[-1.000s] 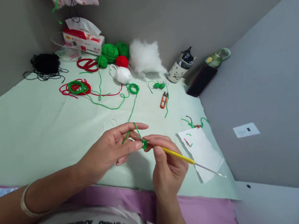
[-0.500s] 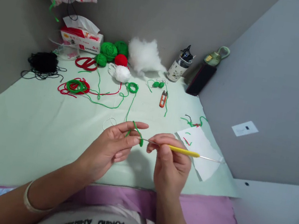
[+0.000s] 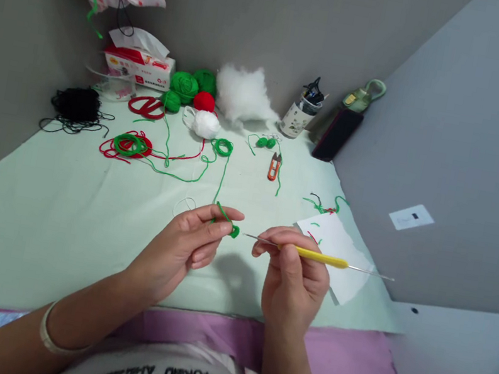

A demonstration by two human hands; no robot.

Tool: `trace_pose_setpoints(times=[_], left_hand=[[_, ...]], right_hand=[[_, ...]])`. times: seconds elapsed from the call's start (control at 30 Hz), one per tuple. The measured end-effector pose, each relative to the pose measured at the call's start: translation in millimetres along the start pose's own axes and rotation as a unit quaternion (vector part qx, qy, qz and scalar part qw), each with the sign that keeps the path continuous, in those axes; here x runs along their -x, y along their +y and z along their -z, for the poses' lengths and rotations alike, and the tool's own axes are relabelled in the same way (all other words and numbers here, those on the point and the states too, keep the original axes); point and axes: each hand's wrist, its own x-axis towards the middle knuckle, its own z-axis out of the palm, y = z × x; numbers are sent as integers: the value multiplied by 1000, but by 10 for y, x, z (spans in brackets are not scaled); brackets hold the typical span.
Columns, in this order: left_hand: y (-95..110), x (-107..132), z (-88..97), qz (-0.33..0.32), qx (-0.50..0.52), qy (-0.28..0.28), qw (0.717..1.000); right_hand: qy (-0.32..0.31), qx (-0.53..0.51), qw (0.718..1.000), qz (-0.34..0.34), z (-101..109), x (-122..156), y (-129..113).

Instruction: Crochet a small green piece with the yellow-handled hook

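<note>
Between the thumb and fingers of my left hand (image 3: pixel 196 235) is a small green crochet piece (image 3: pixel 235 232). Green yarn (image 3: pixel 222 176) runs from it over my index finger and back to a small coil (image 3: pixel 223 147) on the table. My right hand (image 3: pixel 294 277) grips a crochet hook (image 3: pixel 321 258) by its yellow handle, pen-fashion. The thin metal tip points left and stands a short way right of the green piece, apart from it. A second metal end sticks out to the right.
Green, red and white yarn balls (image 3: pixel 184 88), white stuffing (image 3: pixel 244 97) and a tissue box (image 3: pixel 140 68) stand at the back. Orange thread snips (image 3: pixel 274 167), red-handled scissors (image 3: pixel 146 107) and black yarn (image 3: pixel 76 104) lie nearer. White paper (image 3: pixel 342 260) with yarn scraps lies right, below a phone (image 3: pixel 337 135).
The hook's tip has come out of the green piece as my right hand moved right. My left hand keeps its hold nearly in place.
</note>
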Motion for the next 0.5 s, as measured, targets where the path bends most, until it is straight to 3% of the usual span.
trace_pose_setpoints(times=[0.5], left_hand=[[11, -18, -11, 20, 1, -11, 1000]], right_hand=[[-1, 25, 1000, -9, -19, 9, 5]])
